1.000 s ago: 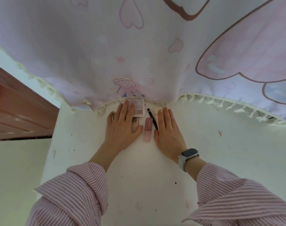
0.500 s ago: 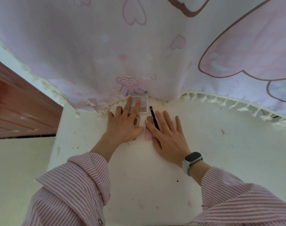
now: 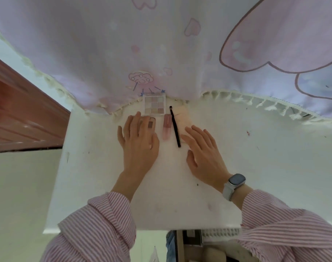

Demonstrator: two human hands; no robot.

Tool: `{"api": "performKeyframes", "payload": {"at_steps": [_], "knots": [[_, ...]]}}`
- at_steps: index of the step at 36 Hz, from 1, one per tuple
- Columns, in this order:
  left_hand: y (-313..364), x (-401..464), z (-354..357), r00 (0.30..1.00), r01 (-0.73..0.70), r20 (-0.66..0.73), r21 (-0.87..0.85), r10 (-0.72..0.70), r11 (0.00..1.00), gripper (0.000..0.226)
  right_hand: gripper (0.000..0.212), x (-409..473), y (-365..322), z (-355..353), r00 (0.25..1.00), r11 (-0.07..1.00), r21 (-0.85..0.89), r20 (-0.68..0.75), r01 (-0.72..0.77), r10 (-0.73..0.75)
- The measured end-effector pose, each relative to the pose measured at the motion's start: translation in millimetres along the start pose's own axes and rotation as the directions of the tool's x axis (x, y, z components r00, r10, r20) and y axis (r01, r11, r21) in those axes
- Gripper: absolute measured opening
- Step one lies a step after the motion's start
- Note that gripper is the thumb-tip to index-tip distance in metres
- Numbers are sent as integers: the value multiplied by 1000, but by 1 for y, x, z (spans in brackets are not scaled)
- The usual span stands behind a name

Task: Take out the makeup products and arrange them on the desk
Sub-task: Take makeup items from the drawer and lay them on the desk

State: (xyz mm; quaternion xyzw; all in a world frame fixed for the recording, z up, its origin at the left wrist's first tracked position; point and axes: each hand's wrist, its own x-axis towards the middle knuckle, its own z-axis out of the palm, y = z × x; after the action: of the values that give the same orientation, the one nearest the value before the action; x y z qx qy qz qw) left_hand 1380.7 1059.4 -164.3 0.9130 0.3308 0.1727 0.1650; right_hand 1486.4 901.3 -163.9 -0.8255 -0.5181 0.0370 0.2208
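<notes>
Makeup lies in a row at the back of the white desk (image 3: 256,167). A square eyeshadow palette (image 3: 154,104) sits against the curtain hem. In front of it a small brown compact (image 3: 151,123) is partly covered by my left hand (image 3: 138,144), which lies flat with straight fingers. A pink lip gloss tube (image 3: 166,128) and a thin black pencil (image 3: 175,127) lie beside each other. A peach tube (image 3: 183,118) lies right of the pencil. My right hand (image 3: 203,154) rests flat, fingertips at the peach tube's near end.
A pink and lilac printed curtain (image 3: 161,44) with a fringed hem hangs over the desk's back edge. A brown wooden door (image 3: 19,118) stands at the left. Below the desk's front edge are blurred items (image 3: 189,246).
My right hand has slid right off the lip gloss and pencil, leaving them uncovered. My left hand has drawn back a little from the palette.
</notes>
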Motion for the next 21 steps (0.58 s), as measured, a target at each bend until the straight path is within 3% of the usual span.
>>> {"api": "performKeyframes", "payload": {"at_steps": [3,7,10,13,17,21], "knots": [[27,-47,-2,998,-46,-47,-106,41,993,42,35,-45,-3,-14,997,996,90,-77,9,-2],[71,-127,-5,994,-104,1,-250,108,963,34,29,-120,-4,-29,999,985,168,-42,33,-27],[95,-186,-5,978,-181,43,-317,204,931,31,25,-178,1,-37,997,977,207,47,52,-63],[108,-241,2,954,-226,101,-366,280,903,26,23,-232,12,-40,971,979,203,237,-11,-38],[108,-287,26,906,-154,335,-303,257,940,26,34,-282,32,-34,838,965,101,522,-243,157],[106,-299,56,782,-10,621,-64,48,998,33,39,-305,49,-10,658,939,-50,701,-340,275]]}}
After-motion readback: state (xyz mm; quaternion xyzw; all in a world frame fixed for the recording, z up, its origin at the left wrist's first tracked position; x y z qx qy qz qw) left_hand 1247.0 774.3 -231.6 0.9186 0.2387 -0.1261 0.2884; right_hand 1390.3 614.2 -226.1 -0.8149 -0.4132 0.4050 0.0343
